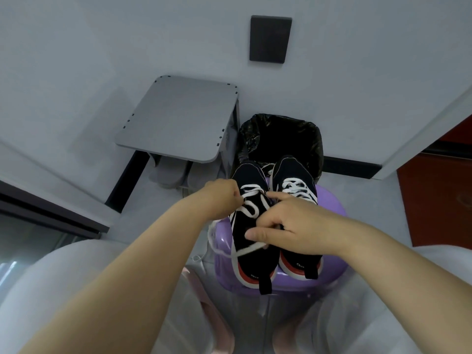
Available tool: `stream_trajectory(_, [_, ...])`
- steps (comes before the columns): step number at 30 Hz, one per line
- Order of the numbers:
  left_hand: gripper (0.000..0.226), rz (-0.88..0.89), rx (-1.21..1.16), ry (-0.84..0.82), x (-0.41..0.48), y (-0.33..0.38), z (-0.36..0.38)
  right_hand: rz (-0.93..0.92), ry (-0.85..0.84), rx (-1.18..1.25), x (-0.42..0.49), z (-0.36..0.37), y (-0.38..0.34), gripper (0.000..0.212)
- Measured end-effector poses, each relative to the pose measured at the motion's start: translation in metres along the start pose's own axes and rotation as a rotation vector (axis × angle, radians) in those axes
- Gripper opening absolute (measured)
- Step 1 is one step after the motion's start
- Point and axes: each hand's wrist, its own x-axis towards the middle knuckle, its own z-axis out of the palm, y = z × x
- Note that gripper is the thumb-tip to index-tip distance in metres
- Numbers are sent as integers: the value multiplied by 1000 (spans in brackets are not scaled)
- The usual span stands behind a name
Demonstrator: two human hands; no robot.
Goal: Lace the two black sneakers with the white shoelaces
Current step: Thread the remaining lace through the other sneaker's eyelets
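Head view | black sneakers (249, 172) paired on purple stool (330, 200), heels near for reach | left hand (224, 198) pinches white shoelace (251, 210) taut at eyelets | right hand (293, 226) curls on same lace, seemingly steadying shoe

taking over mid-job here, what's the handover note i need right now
Left hand pinches the white shoelace at the half-laced sneaker.
Right hand lies on that sneaker, fingers curled by the lace; grip unclear.
Both sneakers stand side by side on the purple stool.
Done: the other sneaker looks laced.
To do: thread the remaining eyelets toward the ankle; loose lace hangs over the stool's edge.
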Motion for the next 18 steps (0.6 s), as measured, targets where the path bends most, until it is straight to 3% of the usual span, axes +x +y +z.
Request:
stream_trajectory(4, [17,-16,-217,-85,-10,-2,-12,90,19,-138,-12,-10,10,40])
stream_trajectory(7, [17,39,-424,-21,-22,-4,-33,172,-22,-159,-21,-16,18,10])
stream_trajectory(8, [17,76,-545,17,-26,-2,-39,174,-10,-166,-22,-17,17,9])
stream_trajectory(10, [21,190,-862,25,-37,4,-48,167,93,-98,-19,-16,13,34])
stream_trajectory(13, [27,409,-1134,-34,-51,17,-51,165,337,192,-6,-13,-10,48])
stream_trajectory(18, [29,585,-1256,-42,-60,27,-52,85,377,999,8,-7,-33,27])
